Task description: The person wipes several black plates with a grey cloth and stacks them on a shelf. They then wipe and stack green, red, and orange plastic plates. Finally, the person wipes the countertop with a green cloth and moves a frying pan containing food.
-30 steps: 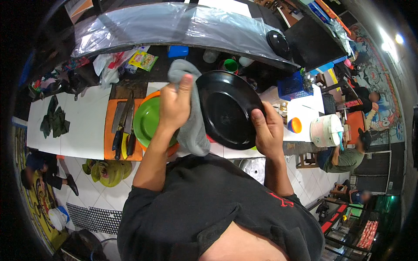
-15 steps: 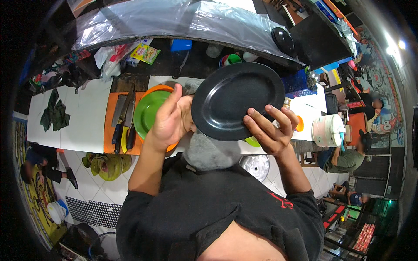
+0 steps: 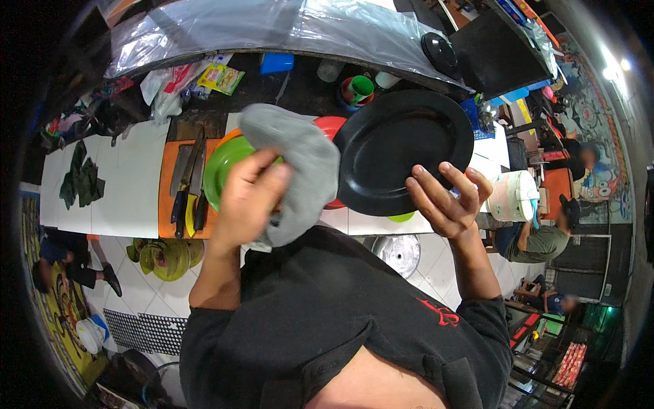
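Observation:
My right hand [image 3: 453, 201] holds up a black oval plate [image 3: 402, 153] by its lower right rim, fingers over its upper face and the thumb hidden behind. A grey cloth [image 3: 300, 174] hangs from my left hand [image 3: 255, 198], pinched between thumb and fingers and blurred a little by motion. The cloth is just left of the black plate, apart from it. Below and behind the cloth lie a green plate [image 3: 219, 167] on an orange one, and a red plate [image 3: 330, 126] shows in part.
Several knives [image 3: 187, 184] lie on an orange cutting board [image 3: 168, 204] left of the plates. A dark green cloth [image 3: 83, 177] rests on the white counter [image 3: 129, 184]. Cups [image 3: 357, 90] stand at the back. On the right are a white bucket [image 3: 511, 196] and people farther off.
My left hand has drawn the grey cloth away from behind the black plate, leftward and up. The black plate has shifted right, and the red plate has come into view.

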`<move>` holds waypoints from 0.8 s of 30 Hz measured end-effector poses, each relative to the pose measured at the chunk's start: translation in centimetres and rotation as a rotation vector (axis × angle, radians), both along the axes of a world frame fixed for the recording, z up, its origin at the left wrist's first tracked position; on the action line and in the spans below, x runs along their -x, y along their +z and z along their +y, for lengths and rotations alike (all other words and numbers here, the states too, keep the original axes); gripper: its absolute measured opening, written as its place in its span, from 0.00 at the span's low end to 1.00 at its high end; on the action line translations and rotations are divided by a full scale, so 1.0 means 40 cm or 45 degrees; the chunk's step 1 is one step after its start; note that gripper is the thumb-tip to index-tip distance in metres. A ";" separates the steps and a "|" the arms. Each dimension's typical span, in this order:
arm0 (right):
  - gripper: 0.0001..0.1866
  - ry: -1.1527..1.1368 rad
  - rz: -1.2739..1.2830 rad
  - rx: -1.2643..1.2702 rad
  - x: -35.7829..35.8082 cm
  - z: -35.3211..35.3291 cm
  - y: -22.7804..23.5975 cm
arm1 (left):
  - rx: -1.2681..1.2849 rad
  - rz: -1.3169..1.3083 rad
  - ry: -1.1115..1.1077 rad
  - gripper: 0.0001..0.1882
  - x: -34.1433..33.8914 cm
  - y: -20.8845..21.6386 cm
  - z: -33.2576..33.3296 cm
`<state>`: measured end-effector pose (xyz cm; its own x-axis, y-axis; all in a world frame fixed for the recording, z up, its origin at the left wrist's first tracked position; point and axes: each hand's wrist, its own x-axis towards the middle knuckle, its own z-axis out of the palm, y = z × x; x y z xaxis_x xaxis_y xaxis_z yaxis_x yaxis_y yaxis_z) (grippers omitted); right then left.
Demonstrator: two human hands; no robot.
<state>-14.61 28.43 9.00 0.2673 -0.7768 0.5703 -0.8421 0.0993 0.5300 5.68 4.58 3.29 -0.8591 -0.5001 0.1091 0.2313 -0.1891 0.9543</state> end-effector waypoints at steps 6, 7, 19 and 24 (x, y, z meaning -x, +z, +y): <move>0.09 0.154 0.115 0.032 -0.020 -0.011 -0.042 | 0.599 -0.171 0.292 0.15 0.105 -0.042 0.067; 0.08 0.156 0.084 0.049 -0.026 -0.014 -0.049 | 0.415 -0.172 0.153 0.16 0.108 -0.054 0.067; 0.53 0.291 -2.339 0.411 -0.110 -0.086 -0.135 | 0.265 0.012 0.581 0.16 0.142 -0.134 0.089; 0.21 0.157 -2.506 0.733 -0.087 -0.153 -0.147 | 0.415 -0.091 0.289 0.20 0.120 -0.158 0.124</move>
<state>-11.14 22.30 3.11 -0.8556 -0.4703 0.2163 -0.1343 -0.2019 -0.9702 0.88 9.53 -3.05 -0.7421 -0.6268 0.2376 0.1635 0.1745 0.9710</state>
